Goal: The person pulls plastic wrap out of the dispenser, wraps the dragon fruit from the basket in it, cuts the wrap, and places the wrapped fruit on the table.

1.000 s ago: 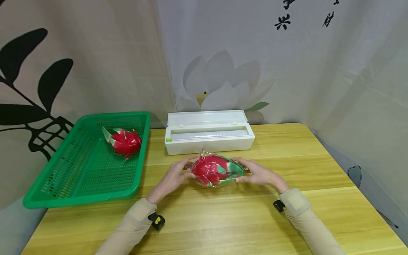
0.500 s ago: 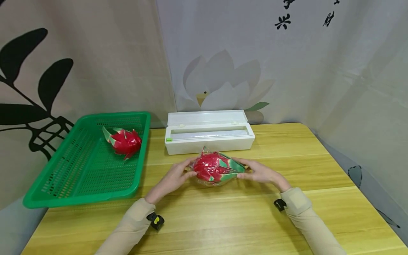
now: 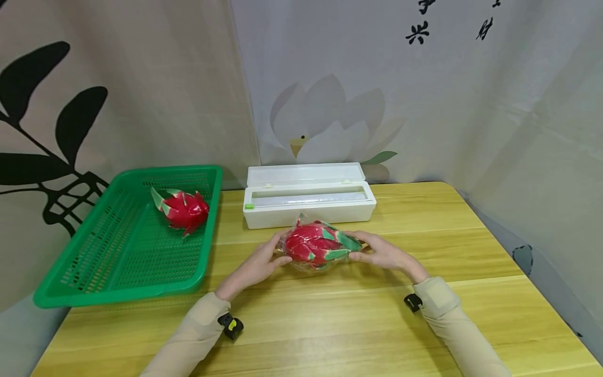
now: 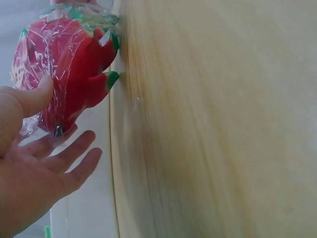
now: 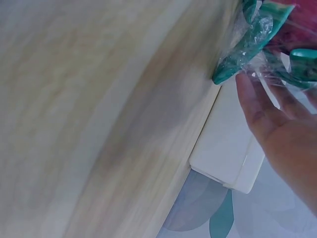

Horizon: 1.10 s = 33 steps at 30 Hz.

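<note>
A red and green dragon fruit [image 3: 316,244], wrapped in clear cling film, is held between both hands over the wooden table. My left hand [image 3: 259,264] grips its left end, thumb in front and fingers behind. In the left wrist view the thumb presses the wrinkled film on the dragon fruit [image 4: 81,69], and some fingers of the left hand [image 4: 44,168] spread below it. At the green-tipped end, my right hand [image 3: 387,253] pinches the fruit between thumb and fingers. The right wrist view has fingertips of the right hand [image 5: 285,124] touching the film; the thumb is hidden there.
Behind the fruit stands a white cling film dispenser [image 3: 308,214] with its lid raised and a roll inside. At left, a green plastic basket [image 3: 136,264] holds another dragon fruit [image 3: 187,211] without visible film. A printed curtain [image 3: 188,94] hangs behind the wooden table [image 3: 320,330].
The wrapped dragon fruit has turned a little between the hands, showing more red and different green tips. Both hands have shifted only slightly and keep hold of its ends.
</note>
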### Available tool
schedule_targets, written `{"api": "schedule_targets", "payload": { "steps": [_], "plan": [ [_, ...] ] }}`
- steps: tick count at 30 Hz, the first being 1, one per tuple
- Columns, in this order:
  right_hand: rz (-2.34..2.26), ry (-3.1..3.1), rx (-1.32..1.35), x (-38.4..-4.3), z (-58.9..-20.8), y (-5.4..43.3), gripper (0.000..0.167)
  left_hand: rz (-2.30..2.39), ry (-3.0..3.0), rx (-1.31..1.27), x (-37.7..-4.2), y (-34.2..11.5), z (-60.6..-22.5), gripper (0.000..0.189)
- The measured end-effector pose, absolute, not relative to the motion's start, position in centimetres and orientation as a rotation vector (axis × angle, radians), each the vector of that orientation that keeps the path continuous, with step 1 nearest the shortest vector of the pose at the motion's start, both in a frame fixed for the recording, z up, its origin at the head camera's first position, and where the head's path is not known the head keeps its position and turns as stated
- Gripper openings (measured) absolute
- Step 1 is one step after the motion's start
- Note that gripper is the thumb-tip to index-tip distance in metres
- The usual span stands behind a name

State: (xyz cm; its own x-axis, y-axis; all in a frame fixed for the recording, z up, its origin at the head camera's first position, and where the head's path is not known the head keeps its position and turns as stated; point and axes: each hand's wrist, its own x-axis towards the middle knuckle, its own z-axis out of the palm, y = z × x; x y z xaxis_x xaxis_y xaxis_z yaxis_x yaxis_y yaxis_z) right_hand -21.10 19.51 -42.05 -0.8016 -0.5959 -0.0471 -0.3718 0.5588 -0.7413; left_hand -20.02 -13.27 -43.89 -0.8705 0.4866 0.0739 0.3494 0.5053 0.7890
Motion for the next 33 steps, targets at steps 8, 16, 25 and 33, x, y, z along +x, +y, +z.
{"api": "schedule_targets", "payload": {
  "steps": [8, 16, 25, 33],
  "plan": [
    [-1.081, 2.516, -0.827, -21.22, -42.05, 19.54, 0.059, 1.308, 2.626, 0.711, -20.24, -13.12, -43.76, 0.060],
    [-1.044, 2.538, -0.821, -21.19, -41.83, 19.60, 0.054, 1.289, 2.638, 0.791, -20.03, -13.21, -43.73, 0.064],
    [-0.967, 2.553, -0.734, -21.17, -41.97, 19.55, 0.052, 1.212, 2.623, 0.873, -19.63, -13.28, -44.26, 0.058],
    [-0.974, 2.542, -0.727, -21.23, -42.01, 19.52, 0.054, 1.223, 2.599, 0.836, -19.59, -13.23, -44.07, 0.058]
  ]
}}
